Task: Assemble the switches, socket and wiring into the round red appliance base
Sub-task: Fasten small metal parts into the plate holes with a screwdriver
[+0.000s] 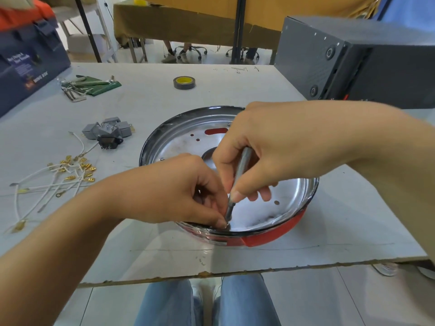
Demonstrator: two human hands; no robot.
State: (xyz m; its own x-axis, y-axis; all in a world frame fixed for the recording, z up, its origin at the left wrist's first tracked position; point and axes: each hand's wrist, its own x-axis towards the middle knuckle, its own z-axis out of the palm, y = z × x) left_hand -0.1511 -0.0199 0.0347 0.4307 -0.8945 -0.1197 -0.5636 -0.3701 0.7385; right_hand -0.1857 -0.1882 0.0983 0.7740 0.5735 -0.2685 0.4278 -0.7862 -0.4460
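a pale grey table [235,90] carries the red appliance base [270,238], grey switches [106,131], white wires [54,182], hex keys [75,90], a tape roll [184,82], a black box [364,67].
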